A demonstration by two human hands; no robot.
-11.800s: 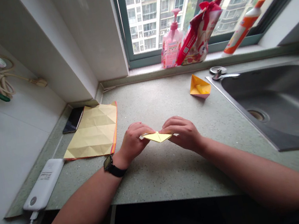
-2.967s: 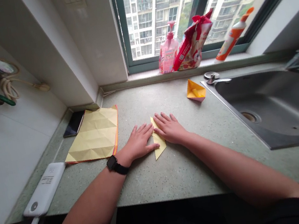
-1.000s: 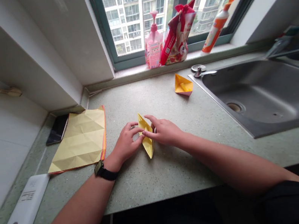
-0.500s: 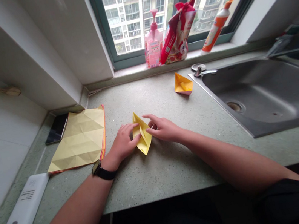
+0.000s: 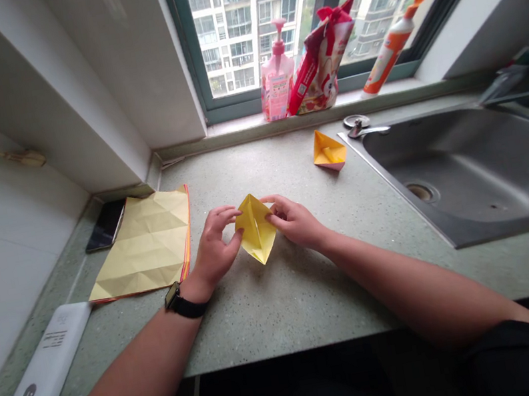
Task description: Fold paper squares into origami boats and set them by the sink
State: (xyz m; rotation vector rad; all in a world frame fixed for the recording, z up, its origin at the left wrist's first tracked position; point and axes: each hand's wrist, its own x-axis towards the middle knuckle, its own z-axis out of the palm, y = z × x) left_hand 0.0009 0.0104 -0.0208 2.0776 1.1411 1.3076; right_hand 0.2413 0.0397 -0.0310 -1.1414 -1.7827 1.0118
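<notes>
A folded yellow paper piece [image 5: 256, 228] stands on the speckled green counter [image 5: 291, 295], spread into a diamond-shaped pocket. My left hand [image 5: 213, 252] pinches its left edge between thumb and fingers. My right hand [image 5: 295, 220] pinches its right edge. A black watch sits on my left wrist. Both hands hold the paper apart at its two sides.
A stack of creased yellow sheets [image 5: 149, 241] lies at left, beside a dark phone [image 5: 105, 225] and a white power bank [image 5: 48, 357]. A finished orange paper boat [image 5: 328, 150] sits near the steel sink [image 5: 473, 170]. A pink pump bottle [image 5: 276, 82], a red bag [image 5: 321, 67] and an orange-capped bottle [image 5: 392, 48] stand on the sill.
The flat narrow paper shape has been lifted and pulled open from both sides into a wider pocket. Both hands went from pressing it down to pinching its edges.
</notes>
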